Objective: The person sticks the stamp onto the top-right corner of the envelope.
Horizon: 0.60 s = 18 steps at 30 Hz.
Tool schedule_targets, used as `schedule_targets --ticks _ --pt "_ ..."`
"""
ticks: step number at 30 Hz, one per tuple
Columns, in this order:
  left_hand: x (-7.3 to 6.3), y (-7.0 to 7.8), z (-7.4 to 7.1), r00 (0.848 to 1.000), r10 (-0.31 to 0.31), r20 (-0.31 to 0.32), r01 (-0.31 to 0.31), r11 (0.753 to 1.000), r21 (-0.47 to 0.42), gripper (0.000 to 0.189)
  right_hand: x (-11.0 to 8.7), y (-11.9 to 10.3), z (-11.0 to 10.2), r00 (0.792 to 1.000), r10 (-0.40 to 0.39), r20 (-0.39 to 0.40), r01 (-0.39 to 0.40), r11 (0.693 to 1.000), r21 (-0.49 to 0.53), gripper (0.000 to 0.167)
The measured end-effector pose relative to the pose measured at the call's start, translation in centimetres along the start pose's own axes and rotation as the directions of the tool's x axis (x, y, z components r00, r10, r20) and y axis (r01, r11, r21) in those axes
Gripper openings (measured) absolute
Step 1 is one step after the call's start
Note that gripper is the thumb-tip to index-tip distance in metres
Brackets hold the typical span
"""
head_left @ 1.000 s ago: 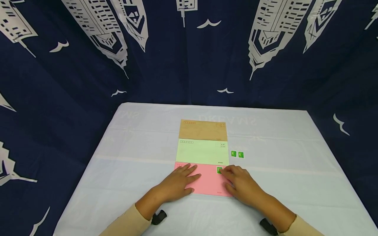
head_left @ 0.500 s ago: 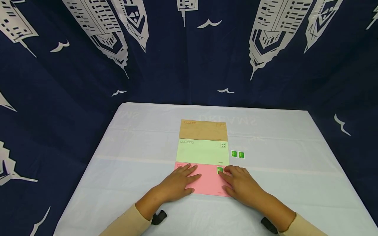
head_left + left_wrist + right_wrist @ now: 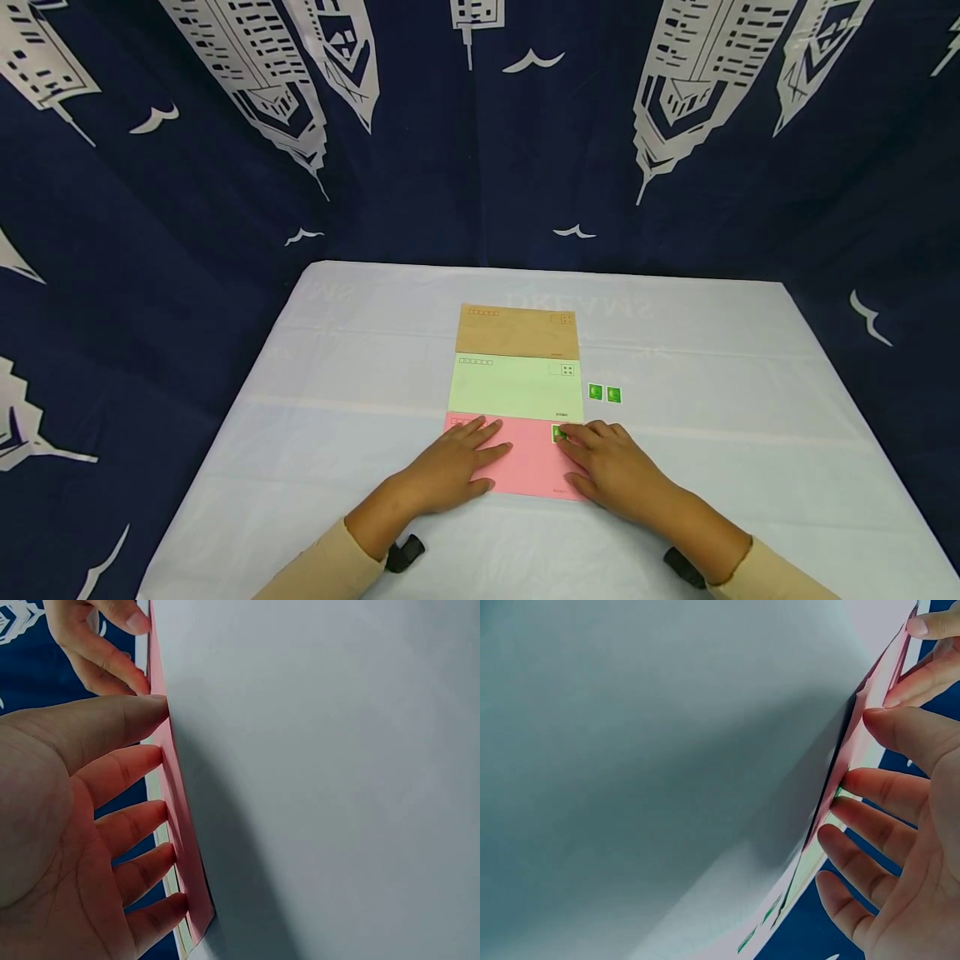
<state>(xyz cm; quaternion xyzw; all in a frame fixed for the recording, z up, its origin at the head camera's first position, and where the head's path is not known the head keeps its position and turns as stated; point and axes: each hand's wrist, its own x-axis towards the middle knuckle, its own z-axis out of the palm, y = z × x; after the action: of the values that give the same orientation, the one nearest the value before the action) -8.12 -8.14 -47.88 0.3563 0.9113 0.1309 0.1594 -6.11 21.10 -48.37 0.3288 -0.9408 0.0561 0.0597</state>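
Observation:
A pink envelope (image 3: pixel 525 471) lies nearest the person on the white table. With fingers spread, my left hand (image 3: pixel 447 468) rests on its left part; in the left wrist view the fingertips (image 3: pixel 166 810) press the pink paper. At the envelope's upper right corner sits a small green stamp (image 3: pixel 555 432), partly hidden by fingers. My right hand (image 3: pixel 618 469) touches that stamp with two fingertips, its thumb lower on the envelope. The right wrist view shows extended fingers (image 3: pixel 885 787) over a sliver of green.
Above the pink envelope lie a light green envelope (image 3: pixel 517 389) and a brown envelope (image 3: pixel 517 335), edge to edge. Two more green stamps, a left one (image 3: pixel 596 392) and a right one (image 3: pixel 614 395), lie right of the green envelope. A dark blue printed curtain (image 3: pixel 420 200) hangs behind the table.
My right fingertips have shifted over the stamp on the pink envelope, first drawing back to the right, then coming over its upper right part. My left hand has stayed in place.

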Motion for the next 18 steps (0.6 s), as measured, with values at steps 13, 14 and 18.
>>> schedule_targets --ticks 13,14,18 --pt "0.00 -0.05 0.05 1.000 -0.003 0.002 0.003 1.000 -0.007 0.056 0.05 -0.12 -0.38 0.996 0.046 0.072 -0.050 0.997 0.065 0.048" --pt "0.00 -0.06 0.07 1.000 -0.003 0.001 0.003 1.000 -0.007 0.056 0.04 -0.12 -0.38 0.996 0.047 0.074 -0.052 0.996 0.067 0.048" --pt "0.00 -0.07 0.09 1.000 -0.004 0.001 0.004 1.000 -0.008 0.056 0.04 -0.10 -0.36 0.996 0.046 0.072 -0.051 0.996 0.068 0.047"
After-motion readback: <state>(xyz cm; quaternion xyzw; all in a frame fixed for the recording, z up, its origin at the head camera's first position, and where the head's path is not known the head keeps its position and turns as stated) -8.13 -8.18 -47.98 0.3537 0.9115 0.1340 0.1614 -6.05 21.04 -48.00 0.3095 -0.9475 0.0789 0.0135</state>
